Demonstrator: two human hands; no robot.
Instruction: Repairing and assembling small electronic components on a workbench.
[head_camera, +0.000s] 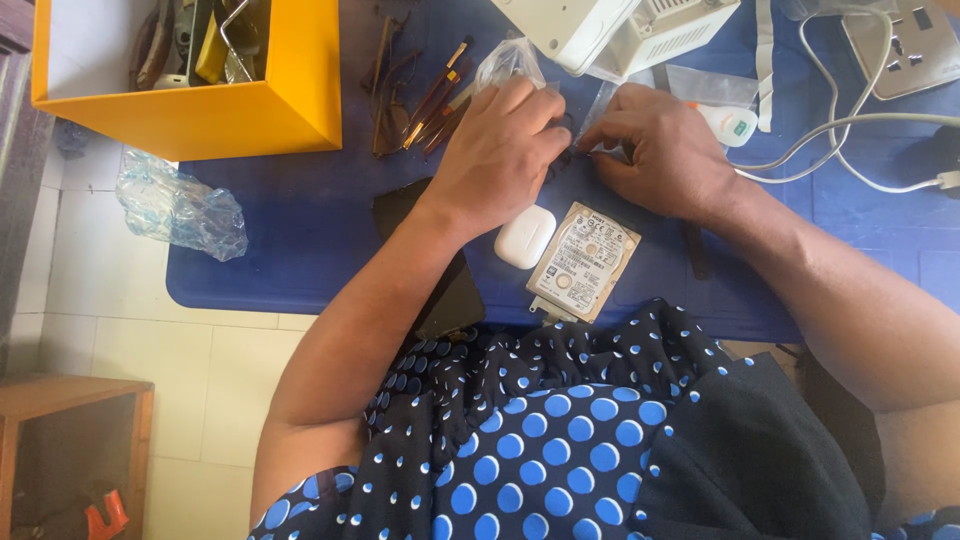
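I see my left hand (500, 150) and right hand (665, 150) meeting just above the hard drive (584, 262) on the blue counter (300, 240), the fingers (600, 140) of both pressed together on a small dark part (572, 155) pinched between the two hands; it is too small and too hidden for me to tell what it is. A white earbud case (524, 237) lies touching the drive's left edge, a black phone (435, 265) sits further left under my left forearm, brushes (435, 100) lie up-left of the drive, and an orange box (240, 110) stands well beyond them.
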